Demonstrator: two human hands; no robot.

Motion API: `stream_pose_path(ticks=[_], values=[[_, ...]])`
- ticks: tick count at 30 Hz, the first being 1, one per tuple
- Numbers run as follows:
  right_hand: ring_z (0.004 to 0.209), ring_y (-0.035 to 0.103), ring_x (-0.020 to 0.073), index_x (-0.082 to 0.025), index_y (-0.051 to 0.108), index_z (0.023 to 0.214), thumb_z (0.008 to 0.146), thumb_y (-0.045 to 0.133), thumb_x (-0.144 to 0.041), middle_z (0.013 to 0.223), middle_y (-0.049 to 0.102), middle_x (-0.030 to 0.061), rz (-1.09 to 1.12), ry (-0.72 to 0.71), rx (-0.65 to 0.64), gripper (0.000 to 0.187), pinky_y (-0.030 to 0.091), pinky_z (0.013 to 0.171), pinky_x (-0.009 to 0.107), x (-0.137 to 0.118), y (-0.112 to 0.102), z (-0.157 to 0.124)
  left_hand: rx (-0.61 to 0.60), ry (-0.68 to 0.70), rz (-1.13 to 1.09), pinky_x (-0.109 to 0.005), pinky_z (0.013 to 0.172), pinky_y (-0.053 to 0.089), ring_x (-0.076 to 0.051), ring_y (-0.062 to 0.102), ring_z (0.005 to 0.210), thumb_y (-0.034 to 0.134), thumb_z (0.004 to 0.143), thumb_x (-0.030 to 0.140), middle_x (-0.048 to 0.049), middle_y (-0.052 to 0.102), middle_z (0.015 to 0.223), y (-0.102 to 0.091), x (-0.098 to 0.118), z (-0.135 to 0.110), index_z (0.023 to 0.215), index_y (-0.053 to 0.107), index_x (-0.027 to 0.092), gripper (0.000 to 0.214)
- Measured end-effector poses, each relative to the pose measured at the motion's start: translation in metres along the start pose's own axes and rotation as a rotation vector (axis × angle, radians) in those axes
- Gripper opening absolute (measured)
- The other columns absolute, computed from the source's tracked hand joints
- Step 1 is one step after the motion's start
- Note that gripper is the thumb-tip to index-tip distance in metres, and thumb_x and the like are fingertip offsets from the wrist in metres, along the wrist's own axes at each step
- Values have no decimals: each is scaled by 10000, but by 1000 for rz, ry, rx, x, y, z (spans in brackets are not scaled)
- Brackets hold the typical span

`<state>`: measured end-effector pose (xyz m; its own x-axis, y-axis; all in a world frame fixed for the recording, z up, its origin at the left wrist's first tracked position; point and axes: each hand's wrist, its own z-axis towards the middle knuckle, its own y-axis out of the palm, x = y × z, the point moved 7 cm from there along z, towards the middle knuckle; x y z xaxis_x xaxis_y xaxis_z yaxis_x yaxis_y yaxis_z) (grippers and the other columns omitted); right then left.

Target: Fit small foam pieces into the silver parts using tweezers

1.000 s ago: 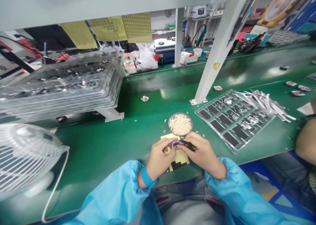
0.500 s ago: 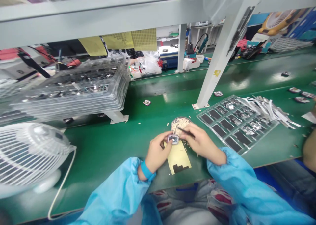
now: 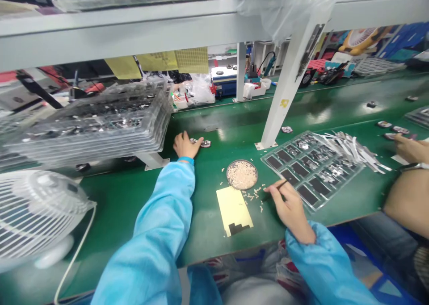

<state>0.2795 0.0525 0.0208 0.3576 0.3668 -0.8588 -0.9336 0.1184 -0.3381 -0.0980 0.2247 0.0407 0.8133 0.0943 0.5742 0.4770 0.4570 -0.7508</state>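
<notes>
My left hand (image 3: pixel 186 146) reaches to the back of the green bench, palm down and fingers apart. Its thumb lies by two small rounded-square device modules (image 3: pixel 205 144), one of them partly covered; whether it touches them I cannot tell. My right hand (image 3: pixel 290 203) pinches dark tweezers (image 3: pixel 283 184) over the bench. To its left, small pale pieces (image 3: pixel 254 195) lie scattered beside a round dish (image 3: pixel 228 176) heaped with more of them. A yellow sheet (image 3: pixel 233 206) with a dark stepped patch lies in front of the dish.
A clear tray (image 3: pixel 314 210) of dark rectangles and silvery parts lies right, with white strips (image 3: pixel 355 149) on it. Stacked trays (image 3: pixel 144 144) and a white fan (image 3: pixel 43 211) stand left. A shelf post (image 3: pixel 279 104) rises behind. A co-worker's hand (image 3: pixel 410 149) is at far right.
My left hand has moved from above the yellow sheet to the back left, and a second module now lies beside the one there. My right hand has drawn back right from the dish with the tweezers.
</notes>
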Motion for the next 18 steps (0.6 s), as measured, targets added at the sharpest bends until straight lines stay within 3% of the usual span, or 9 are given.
stream_pose_path(ticks=[2, 5, 8, 10, 13, 18], values=[[622, 587, 148, -184, 655, 858, 1003, 488, -448, 663, 582, 17, 123, 172, 3, 344, 489, 630, 280, 16, -5, -9, 14, -27, 22, -377, 910, 471, -288, 590, 1067, 648, 863, 326, -157, 662, 1112, -5, -17, 1, 1065, 690, 135, 281], [586, 618, 148, -175, 635, 946, 940, 583, -507, 661, 630, 18, 371, 333, -157, 336, 532, 592, 270, 19, 9, -17, 28, -33, 42, -349, 878, 489, -250, 627, 979, 521, 942, 348, -146, 678, 1088, -13, -37, -8, 1031, 687, 123, 293], [662, 660, 164, -166, 643, 979, 864, 700, -473, 774, 686, 53, 451, 354, -348, 333, 568, 639, 283, 4, 32, -23, 30, 9, 67, -341, 928, 473, -235, 622, 1027, 456, 977, 411, -117, 678, 1119, -17, -45, -26, 1095, 674, 147, 362], [692, 658, 158, -165, 655, 932, 859, 714, -440, 819, 689, 60, 428, 335, -424, 291, 566, 663, 278, -4, 45, -27, 13, 52, 94, -366, 999, 433, -262, 576, 1139, 587, 903, 499, -98, 658, 1194, -16, -44, -38, 1163, 660, 188, 411], [732, 660, 157, -165, 654, 901, 870, 710, -411, 888, 689, 69, 415, 312, -450, 254, 564, 696, 279, -8, 57, -31, -19, 92, 137, -418, 1056, 375, -312, 500, 1240, 759, 753, 540, -81, 623, 1264, -12, -40, -49, 1203, 648, 235, 555], [693, 664, 158, -162, 638, 906, 884, 693, -421, 816, 677, 58, 482, 350, -411, 266, 575, 677, 281, -3, 62, -31, 0, 27, 153, -484, 1039, 362, -354, 470, 1242, 731, 780, 517, -135, 587, 1281, -11, -42, -45, 1236, 615, 203, 565]])
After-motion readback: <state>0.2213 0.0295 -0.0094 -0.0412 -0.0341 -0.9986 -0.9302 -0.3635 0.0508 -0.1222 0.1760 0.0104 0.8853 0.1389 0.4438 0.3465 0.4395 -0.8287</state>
